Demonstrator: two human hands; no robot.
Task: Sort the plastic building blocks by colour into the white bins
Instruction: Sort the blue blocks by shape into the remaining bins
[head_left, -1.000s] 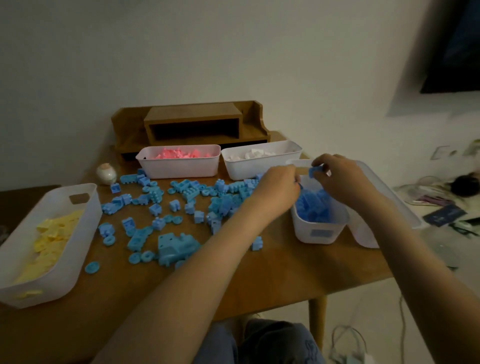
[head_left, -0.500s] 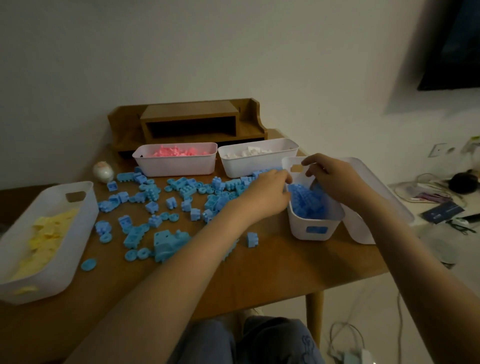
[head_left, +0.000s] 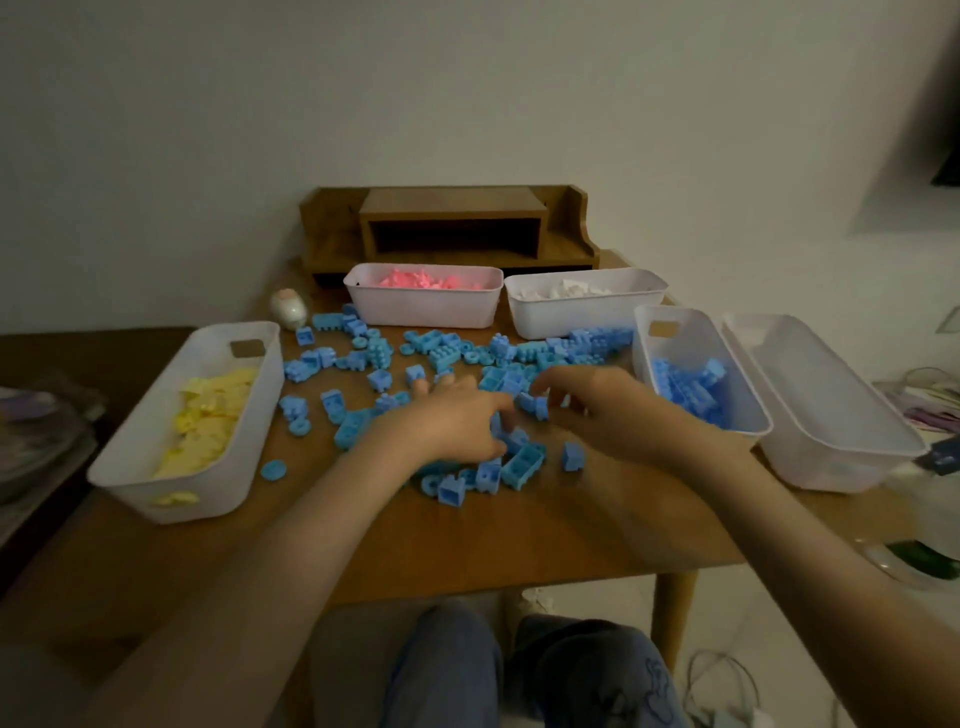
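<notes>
head view: the loose blue blocks (head_left: 431, 353) lie scattered over the middle of the table (head_left: 467, 551), between the bins, and blue is the only colour i see left out there. the right hand (head_left: 602, 415) is curled over the near side of the heap, thumb and fingers pinching one block (head_left: 540, 409) (blurred, but that is how it reads to me). the left hand (head_left: 457, 423) lies just beside it, fingers straight and spread, pressed flat on the pieces and gripping nothing that i can see.

half a second ago both hands were up at the blue bin (head_left: 644, 338), the right one over its rim. now both are down on the heap, apart from that bin. i take this as one load dropped and the next pick begun.

the blue bin stands at the right, partly filled, with a spare bin (head_left: 841, 447) against its far side. the pink bin (head_left: 426, 314) and the white-block bin (head_left: 582, 319) sit at the back before a wooden shelf (head_left: 452, 223), and the yellow bin (head_left: 156, 457) is on the left. by my reckoning blue is the last colour, with many pieces to go.
</notes>
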